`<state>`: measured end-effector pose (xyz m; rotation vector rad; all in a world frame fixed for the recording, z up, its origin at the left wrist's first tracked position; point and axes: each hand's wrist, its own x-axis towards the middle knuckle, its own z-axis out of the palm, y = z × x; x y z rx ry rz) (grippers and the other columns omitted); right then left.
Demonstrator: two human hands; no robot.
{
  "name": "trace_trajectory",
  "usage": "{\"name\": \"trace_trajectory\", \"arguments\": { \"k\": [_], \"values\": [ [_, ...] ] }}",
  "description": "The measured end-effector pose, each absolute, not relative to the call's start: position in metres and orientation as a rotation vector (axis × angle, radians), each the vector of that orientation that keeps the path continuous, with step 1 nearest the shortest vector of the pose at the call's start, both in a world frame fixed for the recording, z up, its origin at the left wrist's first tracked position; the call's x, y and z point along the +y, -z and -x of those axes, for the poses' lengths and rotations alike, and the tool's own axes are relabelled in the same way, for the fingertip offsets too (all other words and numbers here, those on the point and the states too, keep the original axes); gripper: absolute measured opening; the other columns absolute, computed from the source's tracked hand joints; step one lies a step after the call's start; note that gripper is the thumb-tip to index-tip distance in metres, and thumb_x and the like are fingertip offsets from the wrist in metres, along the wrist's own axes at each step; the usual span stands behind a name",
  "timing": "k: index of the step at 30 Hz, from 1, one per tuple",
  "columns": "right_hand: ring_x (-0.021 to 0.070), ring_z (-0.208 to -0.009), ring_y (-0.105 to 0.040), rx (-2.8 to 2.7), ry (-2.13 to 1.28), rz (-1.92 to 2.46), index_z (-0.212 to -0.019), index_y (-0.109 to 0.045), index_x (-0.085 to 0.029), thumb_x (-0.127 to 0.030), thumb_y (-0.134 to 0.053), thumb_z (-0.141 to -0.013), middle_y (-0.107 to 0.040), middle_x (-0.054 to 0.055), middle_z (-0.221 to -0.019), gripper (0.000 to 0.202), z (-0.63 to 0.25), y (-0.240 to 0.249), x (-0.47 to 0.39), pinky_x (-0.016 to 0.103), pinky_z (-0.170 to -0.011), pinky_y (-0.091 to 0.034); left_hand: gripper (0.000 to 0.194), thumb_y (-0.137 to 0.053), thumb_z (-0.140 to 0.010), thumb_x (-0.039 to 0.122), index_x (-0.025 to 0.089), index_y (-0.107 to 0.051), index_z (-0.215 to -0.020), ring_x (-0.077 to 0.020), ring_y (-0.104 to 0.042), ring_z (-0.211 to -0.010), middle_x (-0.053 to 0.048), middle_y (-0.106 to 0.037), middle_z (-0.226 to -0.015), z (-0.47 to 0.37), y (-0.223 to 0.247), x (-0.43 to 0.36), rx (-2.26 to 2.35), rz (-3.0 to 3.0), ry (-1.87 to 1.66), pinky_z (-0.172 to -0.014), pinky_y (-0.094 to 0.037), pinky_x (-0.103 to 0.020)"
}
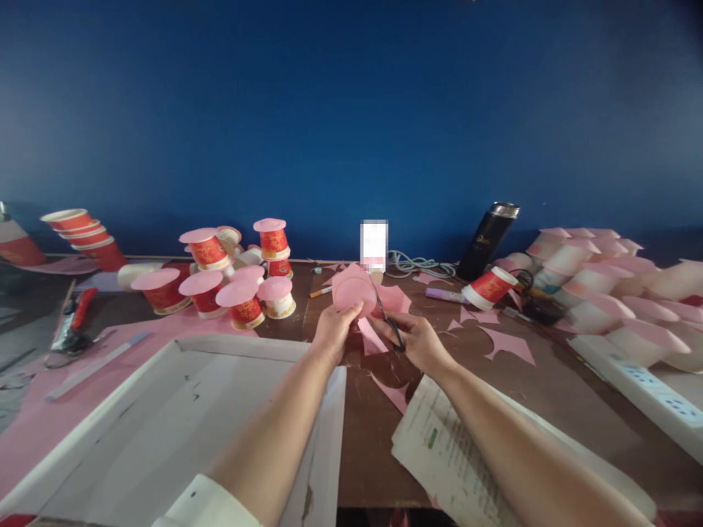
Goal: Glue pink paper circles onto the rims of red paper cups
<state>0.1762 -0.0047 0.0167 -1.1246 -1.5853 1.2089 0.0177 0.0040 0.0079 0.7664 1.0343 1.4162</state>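
Note:
Near the middle of the table, my left hand (337, 329) pinches a piece of pink paper (354, 291) with a round outline on it. My right hand (416, 338) is closed around the handles of a pair of scissors (391, 322). The blades point up and away, along the right edge of the paper. Cut pink scraps (508, 345) lie around both hands, and one strip (372, 338) hangs or lies just below the paper. I cannot tell whether that strip is still attached.
Red paper cups (240, 311) topped with pink discs stand at left, beyond a shallow white box (220, 410). At right are a tilted black flask (486, 241), a lying red cup (490, 288), many pink-topped white cups (598, 311), a power strip (648, 388) and printed sheets (439, 446).

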Motion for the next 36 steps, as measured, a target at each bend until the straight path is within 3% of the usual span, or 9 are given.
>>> {"name": "trace_trajectory", "arguments": {
  "k": [11,27,36],
  "values": [
    [0.0077,-0.049,-0.038,-1.551,-1.258,1.141,-0.109,-0.070,-0.011,-0.049,-0.071,-0.068,-0.048,-0.004,-0.053,0.056,-0.174,-0.026,-0.010,0.022,-0.047,-0.030,0.035,-0.080,-0.057,0.038,0.012,-0.060,-0.069,-0.0042,-0.039,-0.044,0.002,-0.054,-0.055,-0.015,-0.010,0.005,0.969,-0.715,-1.451,-0.045,-0.030,-0.020],
    [0.0090,-0.049,-0.041,-1.603,-1.183,1.192,-0.109,-0.070,-0.011,-0.049,-0.065,-0.075,-0.049,-0.003,-0.051,0.051,-0.173,-0.026,-0.011,0.024,-0.049,-0.032,0.037,-0.083,-0.054,0.038,0.014,-0.058,-0.070,-0.0033,-0.040,-0.042,0.004,-0.052,-0.053,-0.014,-0.019,0.003,0.982,-0.596,-1.484,-0.044,-0.031,-0.018],
    [0.0089,-0.051,-0.040,-1.575,-1.238,1.186,-0.112,-0.068,-0.009,-0.049,-0.067,-0.072,-0.050,-0.003,-0.054,0.057,-0.171,-0.024,-0.011,0.024,-0.049,-0.031,0.040,-0.082,-0.054,0.042,0.014,-0.060,-0.070,-0.0057,-0.043,-0.044,0.003,-0.053,-0.054,-0.018,-0.009,0.005,1.003,-0.675,-1.467,-0.046,-0.032,-0.021]
  ]
}}
